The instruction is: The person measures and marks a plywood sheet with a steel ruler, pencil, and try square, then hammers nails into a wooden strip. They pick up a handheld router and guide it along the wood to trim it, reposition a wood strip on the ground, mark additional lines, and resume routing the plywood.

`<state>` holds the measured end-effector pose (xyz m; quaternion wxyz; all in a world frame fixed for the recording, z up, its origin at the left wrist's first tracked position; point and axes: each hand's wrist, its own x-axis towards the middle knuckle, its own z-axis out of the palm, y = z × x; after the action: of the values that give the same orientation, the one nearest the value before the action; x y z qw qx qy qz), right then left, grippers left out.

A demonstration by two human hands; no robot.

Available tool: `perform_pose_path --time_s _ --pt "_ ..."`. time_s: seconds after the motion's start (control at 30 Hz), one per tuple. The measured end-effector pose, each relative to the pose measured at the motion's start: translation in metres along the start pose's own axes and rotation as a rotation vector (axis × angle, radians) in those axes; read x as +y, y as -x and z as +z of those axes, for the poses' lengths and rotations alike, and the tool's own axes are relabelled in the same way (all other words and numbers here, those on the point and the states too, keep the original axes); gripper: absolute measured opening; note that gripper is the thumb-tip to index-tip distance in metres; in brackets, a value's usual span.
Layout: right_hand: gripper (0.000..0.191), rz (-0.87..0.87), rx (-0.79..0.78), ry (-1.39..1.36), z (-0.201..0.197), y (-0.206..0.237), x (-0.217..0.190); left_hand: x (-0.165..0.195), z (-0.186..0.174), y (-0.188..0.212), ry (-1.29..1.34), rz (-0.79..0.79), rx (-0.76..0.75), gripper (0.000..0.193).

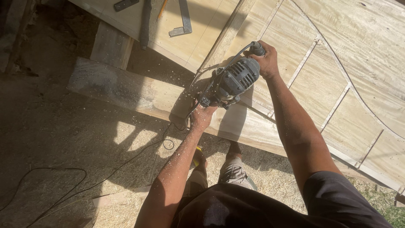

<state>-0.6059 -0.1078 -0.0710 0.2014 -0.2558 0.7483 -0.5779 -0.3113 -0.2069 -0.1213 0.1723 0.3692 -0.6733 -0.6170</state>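
A grey electric router [232,80] sits on the edge of a large pale plywood panel [358,50] with raised curved and straight wooden strips. My right hand [263,59] grips the router's far handle. My left hand [202,116] grips its near handle at the panel's lower edge. Wood chips fly off to the left of the tool, and sawdust covers my left forearm. The router's black cord [126,162] trails down and left across the ground.
A rough wooden plank [122,86] supports the panel's edge. A metal square [182,21], a pencil [162,9] and a dark flat tool [125,4] lie at the panel's top. Sawdust covers the ground [63,139]. My legs and feet [230,166] stand below the panel.
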Motion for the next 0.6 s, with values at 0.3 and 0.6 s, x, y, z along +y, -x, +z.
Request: perform_pose_path --time_s 0.3,0.6 --pt "0.012 0.022 -0.016 0.017 0.006 0.006 -0.004 -0.001 -0.002 0.007 0.041 0.016 0.02 0.059" --pt "0.015 -0.034 -0.023 0.04 0.011 0.012 0.001 -0.004 -0.006 0.013 0.054 0.008 0.054 0.063"
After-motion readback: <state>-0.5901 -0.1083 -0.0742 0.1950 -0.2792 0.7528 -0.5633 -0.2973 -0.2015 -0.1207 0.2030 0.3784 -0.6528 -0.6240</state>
